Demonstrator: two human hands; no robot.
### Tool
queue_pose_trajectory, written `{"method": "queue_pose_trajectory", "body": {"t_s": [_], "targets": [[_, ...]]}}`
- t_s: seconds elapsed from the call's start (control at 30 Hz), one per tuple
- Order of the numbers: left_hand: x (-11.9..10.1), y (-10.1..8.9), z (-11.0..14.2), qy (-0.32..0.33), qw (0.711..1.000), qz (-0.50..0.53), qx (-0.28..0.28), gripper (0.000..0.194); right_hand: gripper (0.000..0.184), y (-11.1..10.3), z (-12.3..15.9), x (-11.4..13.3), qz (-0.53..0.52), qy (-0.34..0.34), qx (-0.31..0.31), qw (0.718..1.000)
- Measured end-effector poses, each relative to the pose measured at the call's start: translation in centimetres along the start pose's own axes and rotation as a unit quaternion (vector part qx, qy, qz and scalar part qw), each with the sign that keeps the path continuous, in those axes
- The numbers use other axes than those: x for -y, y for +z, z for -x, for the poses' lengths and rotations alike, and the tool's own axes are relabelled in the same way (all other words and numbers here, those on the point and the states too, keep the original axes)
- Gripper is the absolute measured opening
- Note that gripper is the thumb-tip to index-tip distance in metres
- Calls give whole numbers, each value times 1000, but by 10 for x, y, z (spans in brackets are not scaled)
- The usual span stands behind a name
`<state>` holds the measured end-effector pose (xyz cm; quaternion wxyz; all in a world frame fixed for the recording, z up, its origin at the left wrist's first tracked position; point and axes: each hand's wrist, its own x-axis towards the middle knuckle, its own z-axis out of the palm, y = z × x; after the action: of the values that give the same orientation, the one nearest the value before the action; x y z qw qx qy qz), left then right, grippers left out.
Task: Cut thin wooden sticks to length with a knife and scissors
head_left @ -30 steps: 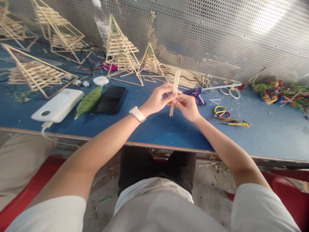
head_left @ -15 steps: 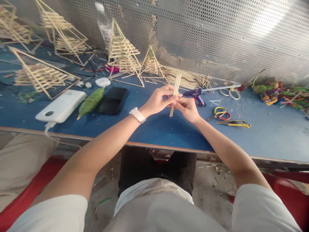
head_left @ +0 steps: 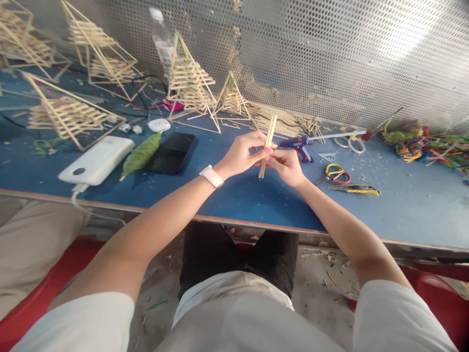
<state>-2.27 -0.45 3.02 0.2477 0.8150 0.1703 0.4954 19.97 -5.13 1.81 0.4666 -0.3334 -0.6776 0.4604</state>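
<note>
A small bundle of thin wooden sticks (head_left: 270, 132) stands nearly upright between my hands, above the blue table (head_left: 234, 200). My left hand (head_left: 246, 155) pinches it from the left, thumb in front. From the right, my right hand (head_left: 286, 165) closes its fingers on the bundle's lower half, touching the left thumb. The fingers hide the middle of the sticks. Just behind my right hand lies a blue glue gun (head_left: 296, 143) with a long white glue stick (head_left: 337, 135) in its back.
Scissors (head_left: 334, 172) and a yellow utility knife (head_left: 354, 189) lie to the right. Stick pyramids (head_left: 192, 80) stand at the back left. A phone (head_left: 174, 152), green yarn spindle (head_left: 142, 154) and white power bank (head_left: 97, 161) lie left. Loose sticks (head_left: 274, 119) lie along the mesh wall (head_left: 311, 58).
The view has shifted slightly, so the table's things sit a little further right and lower. Both hands keep their hold on the sticks, and the bundle looks slightly turned.
</note>
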Motion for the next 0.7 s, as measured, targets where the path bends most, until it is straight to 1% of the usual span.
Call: {"method": "queue_pose_trajectory", "body": {"t_s": [0.27,0.37,0.53,0.63,0.7], "targets": [[1,3,0,-24,999,21,2,56,42,-4,0,-3,39,-14,-6,999],[2,5,0,-18,999,36,2,53,38,-7,-1,-5,39,-25,-1,999],[5,6,0,-14,999,49,-3,52,39,-8,-3,-8,34,-34,5,999],[7,7,1,-11,998,60,-6,48,36,-7,-3,-8,28,-35,2,999],[8,7,1,-11,998,65,-6,47,38,-7,-4,-8,28,-32,1,999]]}}
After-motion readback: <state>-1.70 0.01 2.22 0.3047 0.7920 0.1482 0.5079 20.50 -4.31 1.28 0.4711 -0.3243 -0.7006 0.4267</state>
